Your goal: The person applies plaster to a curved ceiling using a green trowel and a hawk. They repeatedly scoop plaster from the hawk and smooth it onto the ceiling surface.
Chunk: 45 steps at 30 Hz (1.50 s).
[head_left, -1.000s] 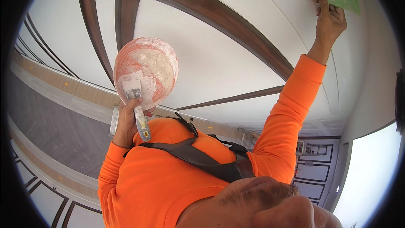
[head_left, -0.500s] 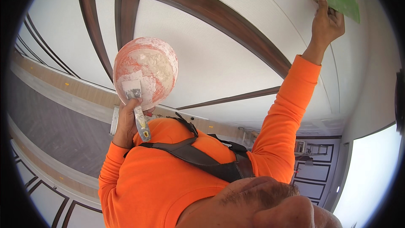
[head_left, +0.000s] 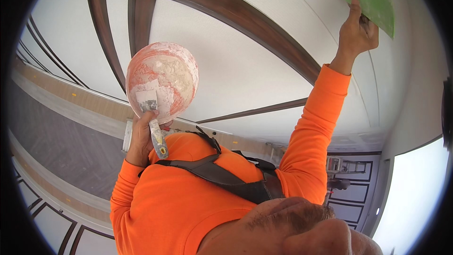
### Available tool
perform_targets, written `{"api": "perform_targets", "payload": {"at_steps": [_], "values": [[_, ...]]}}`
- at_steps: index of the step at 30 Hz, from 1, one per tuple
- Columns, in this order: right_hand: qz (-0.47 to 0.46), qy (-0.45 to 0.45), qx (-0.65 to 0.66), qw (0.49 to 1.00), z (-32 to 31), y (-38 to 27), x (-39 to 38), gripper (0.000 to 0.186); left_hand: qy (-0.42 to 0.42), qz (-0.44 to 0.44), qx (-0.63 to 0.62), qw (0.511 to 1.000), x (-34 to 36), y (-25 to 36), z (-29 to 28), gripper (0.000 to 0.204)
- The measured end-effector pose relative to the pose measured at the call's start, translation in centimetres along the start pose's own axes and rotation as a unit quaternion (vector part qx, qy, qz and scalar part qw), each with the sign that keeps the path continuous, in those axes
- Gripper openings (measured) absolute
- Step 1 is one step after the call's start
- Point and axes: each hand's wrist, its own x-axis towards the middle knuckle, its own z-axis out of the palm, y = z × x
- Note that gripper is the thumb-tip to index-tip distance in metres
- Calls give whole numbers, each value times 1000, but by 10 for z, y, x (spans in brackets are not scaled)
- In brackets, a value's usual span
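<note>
My left hand (head_left: 140, 133) is closed around a putty knife (head_left: 158, 140) and steadies a round reddish bowl (head_left: 136, 68) from beneath. Pale filler paste (head_left: 175, 74) coats the inside of the bowl. The knife's blade lies over the bowl's near side, its worn handle pointing back toward my chest. High at the right, my right hand (head_left: 357, 37) grips a green flat spreader (head_left: 370, 2), thumb on its near face and fingers partly hidden behind. The spreader lies close to the white wall surface (head_left: 302, 0); whether its edge touches cannot be made out.
Dark brown wooden trim (head_left: 245, 23) frames the white wall panels in front of me. Below at the left runs a grey floor (head_left: 66, 137) with a lighter border. A ladder (head_left: 356, 166) stands far off at the right, near a bright white area (head_left: 410, 189).
My right hand and the green spreader have shifted slightly left and down across the picture. My left hand, the putty knife and the bowl have barely moved.
</note>
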Motion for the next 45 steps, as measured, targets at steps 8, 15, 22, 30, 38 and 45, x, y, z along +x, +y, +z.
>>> {"api": "perform_targets", "payload": {"at_steps": [8, 15, 22, 30, 38, 45], "values": [[-84, 49, 16, 995, 8, 7, -19, 13, 2, 14, -18, 1000, 0, 1, 4, 57], [-88, 66, 44, 993, 21, 16, -23, 9, 13, 20, 5, 1000, -6, 7, 12, 57], [-121, 60, -61, 989, 11, 9, -29, 13, 20, 15, 14, 1000, -4, 3, 9, 54], [-139, 68, -1, 988, 23, 17, -34, 5, 6, 18, 5, 1000, -3, 3, 7, 54], [-131, 74, -13, 989, 25, 12, -39, 4, 26, 18, 11, 999, -6, 4, 10, 54], [-104, 91, -10, 990, 19, 1, -34, 8, 11, 13, 5, 1000, -1, 1, 4, 54]]}}
